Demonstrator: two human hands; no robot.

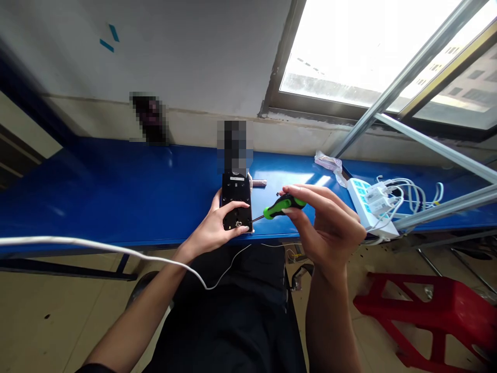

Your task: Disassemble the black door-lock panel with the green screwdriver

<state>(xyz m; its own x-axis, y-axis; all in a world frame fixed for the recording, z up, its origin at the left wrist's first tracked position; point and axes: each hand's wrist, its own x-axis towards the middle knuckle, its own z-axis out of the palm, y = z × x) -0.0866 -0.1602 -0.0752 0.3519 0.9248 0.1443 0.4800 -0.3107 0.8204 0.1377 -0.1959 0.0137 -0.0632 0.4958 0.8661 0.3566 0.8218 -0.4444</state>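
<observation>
A black rectangular device (235,196) lies on the blue workbench (116,191) near its front edge. My left hand (215,228) grips the device's near end, with fingers curled around it from the left. My right hand (324,220) is closed on a screwdriver (282,205) with a green and black handle. The screwdriver's thin shaft points left, and its tip touches the lower end of the device beside a small metal part.
A white power strip (367,204) with several plugs and white cables lies on the bench at the right. Metal bars slant across at the right. A red plastic stool (430,311) stands on the floor at lower right. A white cable (97,246) crosses my left arm.
</observation>
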